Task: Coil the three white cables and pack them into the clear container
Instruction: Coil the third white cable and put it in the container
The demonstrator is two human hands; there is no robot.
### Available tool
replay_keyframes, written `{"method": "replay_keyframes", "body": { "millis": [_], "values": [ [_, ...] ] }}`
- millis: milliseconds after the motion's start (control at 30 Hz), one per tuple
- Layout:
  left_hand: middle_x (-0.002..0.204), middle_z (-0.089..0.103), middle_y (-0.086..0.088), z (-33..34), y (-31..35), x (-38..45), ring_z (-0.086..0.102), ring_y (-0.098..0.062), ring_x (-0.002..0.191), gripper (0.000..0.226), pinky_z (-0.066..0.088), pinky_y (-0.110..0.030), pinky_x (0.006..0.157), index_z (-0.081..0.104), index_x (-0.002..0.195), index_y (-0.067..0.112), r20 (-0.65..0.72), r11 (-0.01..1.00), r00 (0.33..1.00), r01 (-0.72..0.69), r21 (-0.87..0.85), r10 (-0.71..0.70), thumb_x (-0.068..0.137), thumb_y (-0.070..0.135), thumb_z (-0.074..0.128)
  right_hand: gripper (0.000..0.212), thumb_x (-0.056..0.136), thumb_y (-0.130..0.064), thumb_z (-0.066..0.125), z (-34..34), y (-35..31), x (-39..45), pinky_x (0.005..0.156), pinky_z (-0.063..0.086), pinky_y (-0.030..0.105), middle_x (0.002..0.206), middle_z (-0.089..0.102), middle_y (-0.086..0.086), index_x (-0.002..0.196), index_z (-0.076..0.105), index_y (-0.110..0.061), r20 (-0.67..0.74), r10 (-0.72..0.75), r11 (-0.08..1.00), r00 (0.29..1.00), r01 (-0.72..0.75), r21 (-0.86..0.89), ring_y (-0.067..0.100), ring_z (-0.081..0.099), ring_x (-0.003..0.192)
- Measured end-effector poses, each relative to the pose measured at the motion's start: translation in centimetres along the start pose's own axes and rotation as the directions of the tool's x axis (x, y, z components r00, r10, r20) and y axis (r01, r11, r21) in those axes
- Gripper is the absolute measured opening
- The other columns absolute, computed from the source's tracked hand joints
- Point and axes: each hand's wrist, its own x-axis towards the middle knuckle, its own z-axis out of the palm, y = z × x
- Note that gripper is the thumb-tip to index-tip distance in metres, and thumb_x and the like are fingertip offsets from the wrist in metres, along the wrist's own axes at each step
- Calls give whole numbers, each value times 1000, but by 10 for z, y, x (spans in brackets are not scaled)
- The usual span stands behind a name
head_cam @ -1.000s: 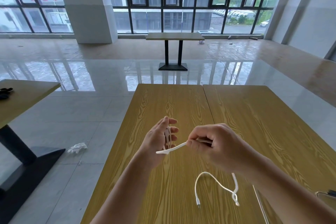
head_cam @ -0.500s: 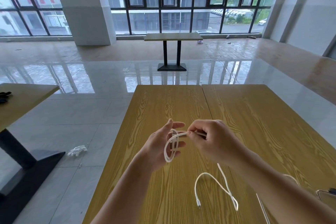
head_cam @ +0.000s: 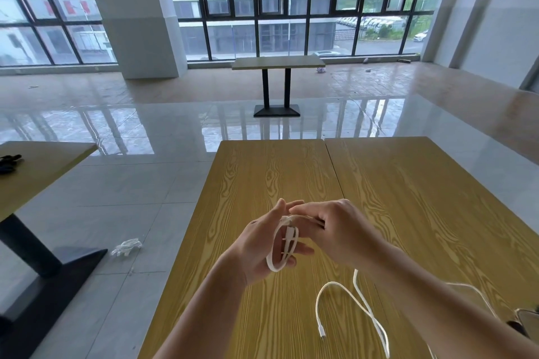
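A white cable (head_cam: 284, 245) is wound in loops around the fingers of my left hand (head_cam: 264, 243), held above the wooden table (head_cam: 408, 198). My right hand (head_cam: 329, 227) pinches the cable's end at the top of the coil, against the left fingertips. A second white cable (head_cam: 358, 303) lies loose on the table below my right forearm, its plug end pointing toward me. Another thin white cable (head_cam: 478, 294) curves out from behind my right arm. At the right edge a corner of the clear container (head_cam: 529, 319) shows, mostly cut off.
The table is two wood-grain tops joined by a seam; its left edge (head_cam: 186, 242) drops to a tiled floor. A crumpled white scrap (head_cam: 127, 246) lies on the floor. Another table (head_cam: 38, 166) stands at the left, one more (head_cam: 277, 63) far back.
The free cable end held by my right hand has been wound onto the left hand's coil. Both hands have come closer together, and the coil has gained a loop.
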Motion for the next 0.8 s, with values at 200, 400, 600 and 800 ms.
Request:
{"method": "replay_keyframes", "body": {
  "millis": [200, 400, 600, 800],
  "values": [
    [107, 74, -12, 5, 1, 0, 70, -28, 89, 48, 53, -32, 64, 54, 136, 29, 16, 994, 1000, 22, 110, -24, 100, 53, 34, 27, 98, -41, 57, 1, 2, 5, 49, 45, 18, 63, 68, -8, 88, 74, -23, 150, 61, 998, 987, -56, -36, 3, 60, 50],
    [109, 71, -15, 6, -7, -6, 69, -30, 97, 45, 57, -43, 79, 67, 120, 16, 23, 995, 999, 41, 87, -43, 99, 48, 44, 25, 95, -27, 60, 1, 6, 6, 57, 53, 26, 64, 67, -9, 70, 65, -27, 192, 107, 994, 975, -101, -38, 5, 61, 57],
    [101, 67, -8, 10, -22, -11, 66, -23, 89, 45, 55, -38, 69, 68, 117, 24, -42, 998, 999, -18, 58, 20, 89, 55, 53, 30, 93, -16, 56, 9, 6, 5, 52, 45, 20, 59, 63, -14, 66, 61, -28, 185, 155, 988, 971, -148, -53, 0, 57, 52],
    [98, 66, -2, 14, -29, -11, 61, -16, 77, 43, 50, -31, 59, 59, 128, 42, -59, 990, 992, -108, 95, 113, 86, 40, 70, 17, 85, -17, 62, 8, 2, 5, 55, 56, 27, 66, 69, -9, 72, 69, -26, 190, 168, 984, 967, -175, 25, 5, 66, 60]
  ]
}}
